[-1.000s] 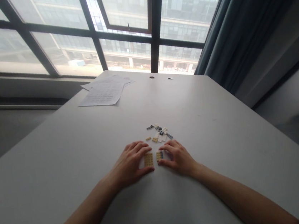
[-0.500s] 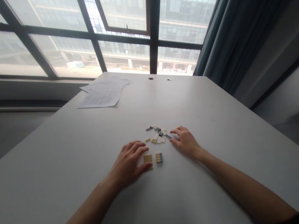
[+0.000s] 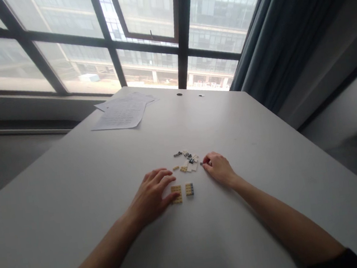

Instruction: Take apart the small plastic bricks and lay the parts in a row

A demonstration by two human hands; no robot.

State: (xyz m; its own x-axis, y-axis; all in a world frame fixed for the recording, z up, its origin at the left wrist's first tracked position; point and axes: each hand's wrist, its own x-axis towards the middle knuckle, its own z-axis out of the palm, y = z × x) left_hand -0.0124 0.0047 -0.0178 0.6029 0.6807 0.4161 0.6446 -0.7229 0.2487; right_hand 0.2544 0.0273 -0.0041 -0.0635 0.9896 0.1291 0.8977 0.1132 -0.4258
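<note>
My left hand lies palm down with its fingers apart, the thumb over the edge of a tan studded brick plate. Just right of that plate sits a smaller block, tan with a grey-blue side. My right hand has thumb and forefinger pinched on a small grey brick piece, mostly hidden by the fingers. Between and beyond the hands is a loose pile of white, tan and dark grey bricks. A small tan piece lies near my left fingertips.
The white table stretches out to a large framed window. Printed papers lie at its far left. Two small dark spots, one a round hole, show near the far edge. A blue-grey curtain hangs at the right.
My right thumb and forefinger have closed on the grey piece beside the pile, and it has moved slightly right, away from the other bricks. The left hand is nearly still.
</note>
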